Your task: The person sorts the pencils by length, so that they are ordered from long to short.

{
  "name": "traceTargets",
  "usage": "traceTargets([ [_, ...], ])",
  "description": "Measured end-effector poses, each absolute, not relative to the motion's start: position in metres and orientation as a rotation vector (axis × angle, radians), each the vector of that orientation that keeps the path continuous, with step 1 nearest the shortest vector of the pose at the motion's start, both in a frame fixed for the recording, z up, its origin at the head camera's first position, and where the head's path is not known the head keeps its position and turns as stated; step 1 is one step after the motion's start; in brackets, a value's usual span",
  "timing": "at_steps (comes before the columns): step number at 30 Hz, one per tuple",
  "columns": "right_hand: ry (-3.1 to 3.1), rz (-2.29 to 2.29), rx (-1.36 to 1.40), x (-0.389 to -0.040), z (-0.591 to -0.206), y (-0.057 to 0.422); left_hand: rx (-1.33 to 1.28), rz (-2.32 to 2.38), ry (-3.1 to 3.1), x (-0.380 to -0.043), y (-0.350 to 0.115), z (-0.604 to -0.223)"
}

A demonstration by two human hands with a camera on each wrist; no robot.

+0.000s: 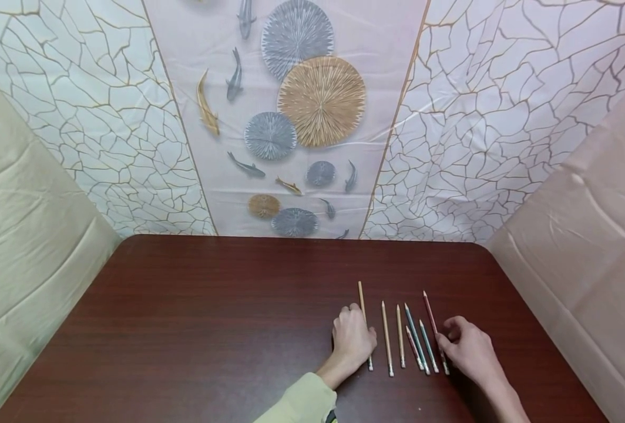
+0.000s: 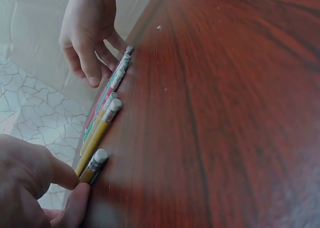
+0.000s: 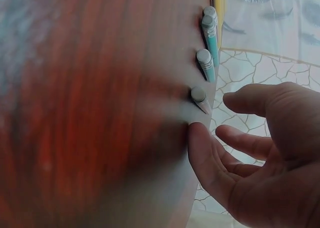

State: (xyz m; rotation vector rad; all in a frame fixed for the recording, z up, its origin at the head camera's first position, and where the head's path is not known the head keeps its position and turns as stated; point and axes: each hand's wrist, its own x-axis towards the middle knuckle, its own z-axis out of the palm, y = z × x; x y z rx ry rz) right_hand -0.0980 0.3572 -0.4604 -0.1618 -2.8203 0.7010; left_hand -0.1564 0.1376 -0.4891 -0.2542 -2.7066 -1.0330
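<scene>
At the left end of a row of pencils, my left hand (image 1: 352,336) pinches a yellow pencil (image 1: 362,298) between thumb and a finger near its eraser end, as the left wrist view shows. My right hand (image 1: 472,351) is beside a long red pencil (image 1: 430,312) at the row's right end. In the right wrist view its fingers are loosely bent and spread, with the thumb apart from the pencil's white eraser (image 3: 198,93). Between the hands lie two more yellow pencils (image 1: 386,329), two teal pencils (image 1: 412,326) and a short red pencil (image 1: 412,345), erasers toward me.
The pencils lie on a dark reddish-brown wooden table (image 1: 196,317). A patterned cloth (image 1: 320,106) hangs behind its far edge. Beige fabric walls rise at the left (image 1: 22,235) and right (image 1: 582,235) sides. A tiny white speck (image 1: 419,409) is near the front.
</scene>
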Motion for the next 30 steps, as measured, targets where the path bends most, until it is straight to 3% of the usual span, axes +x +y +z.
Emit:
traceTargets([
  [30,-2.978,0.687,-0.273,-0.11,-0.457,0.355,-0.296,-1.275,-2.77,-0.166,0.124,-0.479],
])
